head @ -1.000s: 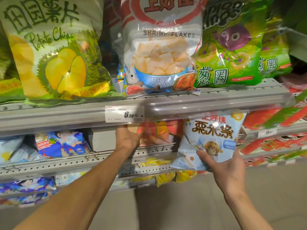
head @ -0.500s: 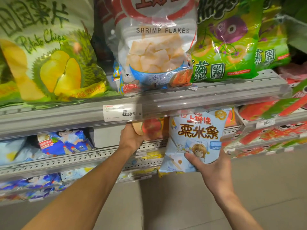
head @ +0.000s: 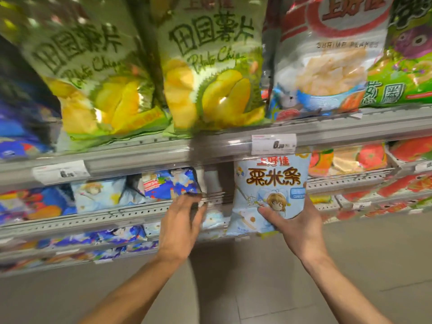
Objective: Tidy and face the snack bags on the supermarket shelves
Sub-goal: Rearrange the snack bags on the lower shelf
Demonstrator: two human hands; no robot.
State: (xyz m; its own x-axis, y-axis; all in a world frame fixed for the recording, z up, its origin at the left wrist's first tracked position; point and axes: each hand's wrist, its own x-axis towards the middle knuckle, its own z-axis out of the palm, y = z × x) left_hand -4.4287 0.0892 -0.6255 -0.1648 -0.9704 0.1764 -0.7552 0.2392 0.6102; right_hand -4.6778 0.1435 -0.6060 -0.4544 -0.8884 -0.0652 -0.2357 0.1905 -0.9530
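Pale blue snack bag [head: 268, 190] with brown characters and a cartoon girl, upright and face-forward in front of the middle shelf [head: 131, 212], gripped at its lower edge by the right hand [head: 297, 220]. Dark blue bag [head: 171, 183] lying tilted on the same shelf, left of a gap. Two durian potato chip bags [head: 210, 73], a white shrimp flakes bag [head: 327, 61] and a green bag [head: 406, 66] standing upright on the upper shelf [head: 163, 148].

The grey upper shelf [head: 140, 157] carries two durian potato-chip bags [head: 210, 73], a shrimp flakes bag [head: 327, 61] and a green bag [head: 402, 66] side by side. The perforated lower shelf [head: 117, 216] holds blue snack bags [head: 170, 183] to the left and orange-red bags [head: 360, 157] to the right.
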